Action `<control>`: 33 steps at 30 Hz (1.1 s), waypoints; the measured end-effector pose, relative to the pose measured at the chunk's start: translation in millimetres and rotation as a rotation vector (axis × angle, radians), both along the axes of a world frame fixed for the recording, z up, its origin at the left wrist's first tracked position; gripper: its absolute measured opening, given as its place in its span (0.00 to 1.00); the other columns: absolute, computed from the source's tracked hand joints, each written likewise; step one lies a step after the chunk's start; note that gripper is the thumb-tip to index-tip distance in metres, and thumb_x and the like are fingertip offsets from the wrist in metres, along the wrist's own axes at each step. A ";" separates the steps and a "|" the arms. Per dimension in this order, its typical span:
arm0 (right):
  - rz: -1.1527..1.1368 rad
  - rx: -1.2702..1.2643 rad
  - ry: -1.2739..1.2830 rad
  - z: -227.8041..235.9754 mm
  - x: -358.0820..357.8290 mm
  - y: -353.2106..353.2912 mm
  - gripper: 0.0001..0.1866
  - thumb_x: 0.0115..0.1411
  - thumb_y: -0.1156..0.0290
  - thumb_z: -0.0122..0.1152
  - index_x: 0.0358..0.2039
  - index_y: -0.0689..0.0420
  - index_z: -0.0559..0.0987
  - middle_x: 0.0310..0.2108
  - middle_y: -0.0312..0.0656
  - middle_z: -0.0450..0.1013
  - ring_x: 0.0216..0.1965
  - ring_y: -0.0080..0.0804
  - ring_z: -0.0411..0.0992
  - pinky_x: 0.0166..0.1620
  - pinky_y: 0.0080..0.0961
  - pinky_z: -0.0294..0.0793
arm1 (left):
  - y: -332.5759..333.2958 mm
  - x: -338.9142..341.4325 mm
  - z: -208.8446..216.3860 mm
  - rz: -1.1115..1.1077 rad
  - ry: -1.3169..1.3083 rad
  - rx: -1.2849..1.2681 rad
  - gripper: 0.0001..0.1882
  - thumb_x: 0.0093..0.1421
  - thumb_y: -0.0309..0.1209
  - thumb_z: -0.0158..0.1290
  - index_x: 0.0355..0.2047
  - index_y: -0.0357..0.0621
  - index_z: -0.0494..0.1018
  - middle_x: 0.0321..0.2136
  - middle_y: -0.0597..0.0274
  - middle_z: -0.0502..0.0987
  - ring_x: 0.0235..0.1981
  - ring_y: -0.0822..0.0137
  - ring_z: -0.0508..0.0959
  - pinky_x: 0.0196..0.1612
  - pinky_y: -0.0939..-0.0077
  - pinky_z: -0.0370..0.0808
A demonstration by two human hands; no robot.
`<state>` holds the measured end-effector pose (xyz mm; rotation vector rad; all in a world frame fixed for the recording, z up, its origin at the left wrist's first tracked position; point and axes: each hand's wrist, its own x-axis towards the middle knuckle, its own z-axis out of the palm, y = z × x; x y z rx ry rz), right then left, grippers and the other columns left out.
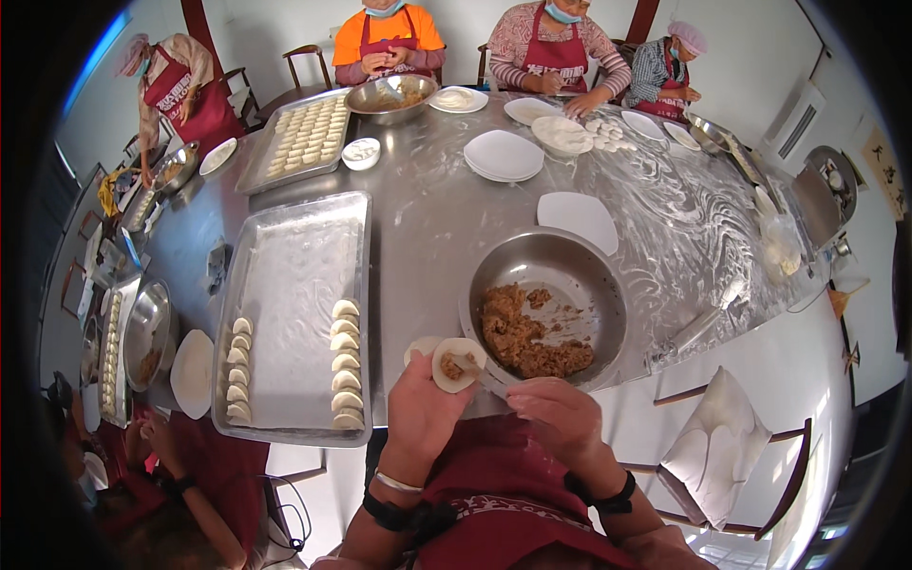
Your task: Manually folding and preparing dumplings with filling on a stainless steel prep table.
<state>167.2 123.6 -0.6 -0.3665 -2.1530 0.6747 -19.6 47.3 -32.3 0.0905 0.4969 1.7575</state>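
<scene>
The wrapper [465,346] lies open and flat over the fingers of the left hand [418,408], near the middle of the table's [415,218] near edge; that hand is half curled beneath it, carrying it rather than squeezing. The right hand [560,418] has its fingers closed on the handle of a thin spatula [495,384], whose tip presses filling [450,368] into the wrapper's middle. The wrapper looks light, soft and floppy, easy to stretch or tear, so it is best borne from below on spread fingers, with a pinch only at the dry rim. The filling looks moist and sticky, likely to cling to the blade and make the dough slippery wherever it smears. Counted out, there is one wrapper under the spatula, and the edge of a second disc [418,350] shows just behind it; whether the left hand holds that too, I cannot tell. One bowl [613,285], with more filling inside, stands at the table's near edge, right of the wrapper. One tray [302,201] sits to the left, with about six dumplings [238,374] along its left edge and about seven dumplings [346,380] along its right, both rows ending by the near corners. Beyond the bowl are one single plate [578,223] and one stack of plates [503,155], at least two deep.
</scene>
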 end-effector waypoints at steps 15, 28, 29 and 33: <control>-0.215 -1.186 0.332 0.6 4.0 7.7 0.11 0.67 0.73 0.52 0.43 0.69 0.76 0.34 0.49 0.79 0.34 0.36 0.82 0.38 0.27 0.83 | -9.0 16.4 18.7 -0.069 0.156 -0.079 0.29 0.75 0.46 0.34 0.64 0.34 0.58 0.61 0.49 0.66 0.64 0.53 0.66 0.68 0.52 0.62; -0.285 -1.147 0.422 1.8 22.3 20.8 0.10 0.66 0.74 0.53 0.42 0.69 0.76 0.32 0.50 0.78 0.31 0.39 0.82 0.36 0.32 0.85 | -12.5 14.2 13.1 -0.028 0.085 -0.095 0.27 0.76 0.41 0.31 0.64 0.31 0.58 0.60 0.50 0.67 0.63 0.54 0.67 0.67 0.52 0.64; -0.272 -1.167 0.440 2.4 22.4 20.5 0.10 0.66 0.74 0.53 0.41 0.69 0.76 0.32 0.50 0.78 0.31 0.40 0.82 0.35 0.31 0.85 | -12.9 14.2 12.4 -0.030 0.084 -0.097 0.27 0.76 0.41 0.31 0.64 0.31 0.58 0.60 0.50 0.67 0.63 0.54 0.67 0.67 0.52 0.64; -0.248 -1.245 0.415 1.1 17.2 15.7 0.09 0.66 0.75 0.52 0.40 0.68 0.76 0.32 0.51 0.78 0.30 0.40 0.82 0.33 0.30 0.85 | -13.4 17.0 11.9 -0.067 0.092 -0.089 0.27 0.75 0.42 0.33 0.64 0.32 0.59 0.60 0.49 0.67 0.63 0.53 0.68 0.66 0.53 0.66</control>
